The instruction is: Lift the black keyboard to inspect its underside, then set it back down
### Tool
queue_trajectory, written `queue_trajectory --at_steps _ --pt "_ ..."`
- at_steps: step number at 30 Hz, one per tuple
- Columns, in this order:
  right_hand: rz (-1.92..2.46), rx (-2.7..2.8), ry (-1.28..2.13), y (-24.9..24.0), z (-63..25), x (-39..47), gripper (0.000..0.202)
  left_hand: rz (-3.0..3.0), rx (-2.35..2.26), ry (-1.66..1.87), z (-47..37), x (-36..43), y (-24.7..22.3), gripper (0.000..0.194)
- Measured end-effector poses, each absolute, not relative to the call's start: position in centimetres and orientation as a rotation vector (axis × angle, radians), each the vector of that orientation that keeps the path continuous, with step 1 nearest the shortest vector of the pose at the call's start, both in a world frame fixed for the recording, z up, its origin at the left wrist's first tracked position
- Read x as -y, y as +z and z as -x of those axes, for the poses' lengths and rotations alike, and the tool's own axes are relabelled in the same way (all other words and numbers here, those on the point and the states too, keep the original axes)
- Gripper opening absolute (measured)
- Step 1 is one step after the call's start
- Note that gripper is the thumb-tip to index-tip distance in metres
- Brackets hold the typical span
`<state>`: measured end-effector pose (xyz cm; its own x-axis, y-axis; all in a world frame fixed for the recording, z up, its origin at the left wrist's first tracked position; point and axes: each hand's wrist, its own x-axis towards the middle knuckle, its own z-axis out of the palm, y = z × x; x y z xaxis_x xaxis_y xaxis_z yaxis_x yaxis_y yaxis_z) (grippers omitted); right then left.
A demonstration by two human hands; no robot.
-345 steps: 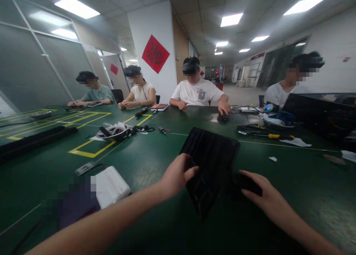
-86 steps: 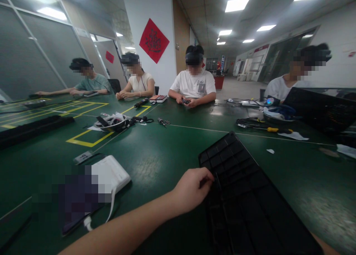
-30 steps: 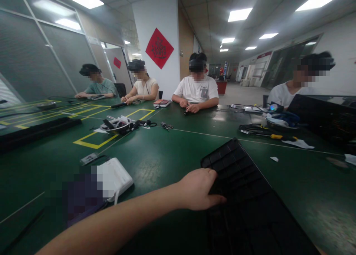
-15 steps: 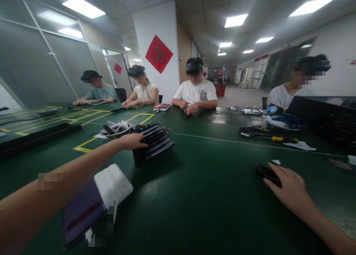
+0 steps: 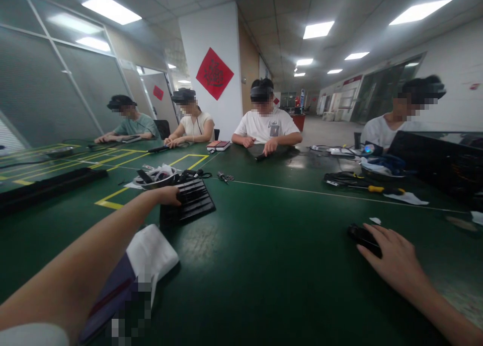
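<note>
My left hand (image 5: 168, 195) reaches out across the green bench (image 5: 279, 265), fingers bent in over the near left side of a ridged black panel (image 5: 198, 201). The fingers look drawn close together on it; the fingertips are partly lost against its dark surface. The panel lies low over the bench, left of centre, just on my side of a bowl (image 5: 153, 185) heaped with cables; whether its whole underside touches down I cannot tell.

Well apart to the right, my right hand (image 5: 394, 253) curves half open around what looks like a black mouse (image 5: 364, 238), thumb on the near side, fingers on the far one. A paper scrap (image 5: 375, 220) lies just beyond them.

Beneath my outstretched left forearm (image 5: 86, 250), a purple folder (image 5: 113, 295) shows in part, a white box (image 5: 158, 255) beside it. A long black bar (image 5: 53, 186) lies farther left. Beyond the right hand, a yellow-handled screwdriver (image 5: 377, 189) lies near coiled black cable (image 5: 339, 180).

Across the bench, a person in a printed white T-shirt (image 5: 260, 127) has one hand on a small dark object (image 5: 260, 158); three other headset wearers sit around the bench.
</note>
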<state>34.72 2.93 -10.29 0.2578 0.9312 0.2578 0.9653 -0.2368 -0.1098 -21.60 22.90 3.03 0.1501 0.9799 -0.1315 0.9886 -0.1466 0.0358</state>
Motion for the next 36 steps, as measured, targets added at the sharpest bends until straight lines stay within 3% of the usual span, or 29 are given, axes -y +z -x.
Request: queue_trajectory --at_steps 10,19,28,36 --pt "2.071 1.743 0.059 -10.6 -34.4 -3.0 0.058 -2.358 -1.726 -0.038 15.2 -19.7 3.0 0.041" --pt "1.639 1.656 0.949 -5.4 -24.6 0.8 0.055 -2.068 -1.082 0.463 2.0 -6.7 2.6 0.054" --pt "1.242 1.611 0.925 -5.8 -22.7 1.6 0.042 -1.923 -0.853 0.622 -1.8 -4.0 -2.8 0.049" --pt "1.227 1.853 0.800 -6.7 -23.6 1.6 0.044 -1.996 -0.809 0.585 -1.5 -3.6 -2.1 0.046"
